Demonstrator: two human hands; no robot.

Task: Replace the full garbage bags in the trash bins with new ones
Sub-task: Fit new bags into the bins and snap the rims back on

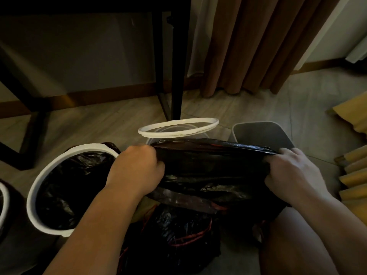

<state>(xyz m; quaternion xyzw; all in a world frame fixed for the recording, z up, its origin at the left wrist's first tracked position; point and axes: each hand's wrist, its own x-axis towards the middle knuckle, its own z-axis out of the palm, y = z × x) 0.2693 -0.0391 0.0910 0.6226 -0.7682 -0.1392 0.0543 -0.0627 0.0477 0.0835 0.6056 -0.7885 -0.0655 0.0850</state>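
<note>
black bag stretched between left hand, right hand

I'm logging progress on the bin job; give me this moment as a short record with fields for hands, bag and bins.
black bag: stretched between both hands
left hand: grips its left edge
right hand: grips its right edge
round bin: left, white rim, black liner
white ring: behind the held bag
grey bin: right of ring, no liner visible
floor bags: black, red strings, below hands
</note>
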